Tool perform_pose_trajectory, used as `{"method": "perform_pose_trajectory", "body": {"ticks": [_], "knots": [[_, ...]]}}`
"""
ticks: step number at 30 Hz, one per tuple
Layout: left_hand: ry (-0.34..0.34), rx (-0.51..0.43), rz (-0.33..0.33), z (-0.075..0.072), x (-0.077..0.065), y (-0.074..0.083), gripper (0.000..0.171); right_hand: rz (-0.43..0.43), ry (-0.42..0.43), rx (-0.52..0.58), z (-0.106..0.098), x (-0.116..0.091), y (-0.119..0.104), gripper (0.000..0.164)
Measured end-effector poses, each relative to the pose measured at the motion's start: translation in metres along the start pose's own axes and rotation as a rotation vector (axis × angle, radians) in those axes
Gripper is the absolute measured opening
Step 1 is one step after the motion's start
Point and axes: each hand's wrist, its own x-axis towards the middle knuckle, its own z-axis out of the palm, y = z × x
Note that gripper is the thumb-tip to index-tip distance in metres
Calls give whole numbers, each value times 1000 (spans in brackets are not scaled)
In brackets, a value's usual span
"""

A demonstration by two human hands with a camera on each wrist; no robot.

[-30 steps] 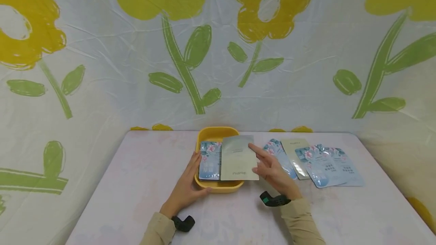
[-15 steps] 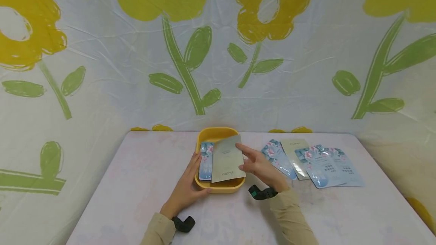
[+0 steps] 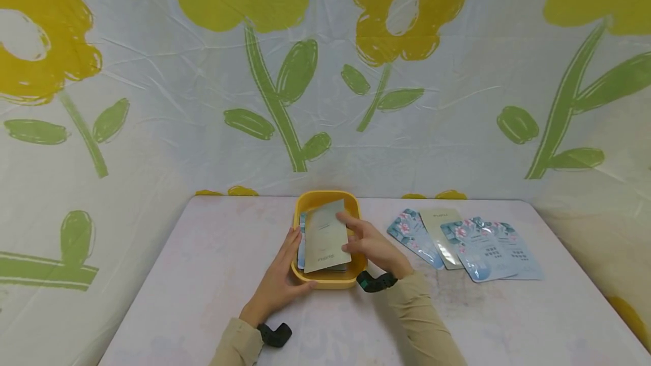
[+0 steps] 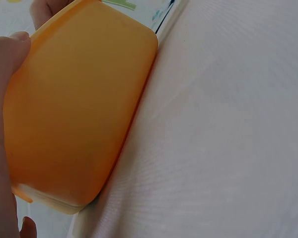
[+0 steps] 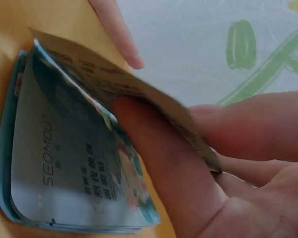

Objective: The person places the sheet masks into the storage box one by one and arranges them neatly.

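Observation:
My right hand (image 3: pixel 373 247) pinches a pale green sheet mask packet (image 3: pixel 325 239) by its right edge, between thumb and fingers. The packet stands tilted over a yellow plastic tub (image 3: pixel 330 284), overlapping blue flowered sheet mask packets (image 5: pixel 64 163) stacked inside it. In the right wrist view the thumb lies on the packet's printed back, close over the top blue one. My left hand (image 3: pixel 277 275) holds the tub at its near left corner, fingers along the left rim and thumb at the front. The left wrist view shows the tub's outer wall (image 4: pixel 84 99) beside that hand.
Right of the tub lie a blue flowered packet (image 3: pixel 414 236), another pale green packet (image 3: pixel 439 230) and two overlapping blue packets (image 3: pixel 485 253). The pale table (image 3: pixel 213 242) meets a flower-print cloth backdrop (image 3: pixel 193 146) behind the tub.
My right hand has moved left with the pale green packet, which now tilts further over the tub and covers most of the blue stack. My left hand has stayed on the tub.

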Motion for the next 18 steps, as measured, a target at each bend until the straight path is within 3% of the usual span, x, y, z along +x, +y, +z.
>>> {"method": "perform_pose_trajectory", "body": {"ticks": [3,10,18], "knots": [[-1,-9,2,0,0,0,106,27,-5,8,4,2,-1,80],[2,-5,13,1,0,-1,107,119,74,-47,12,3,-1,73],[-6,-14,3,2,1,-4,107,98,188,-64,20,1,0,68]]}}
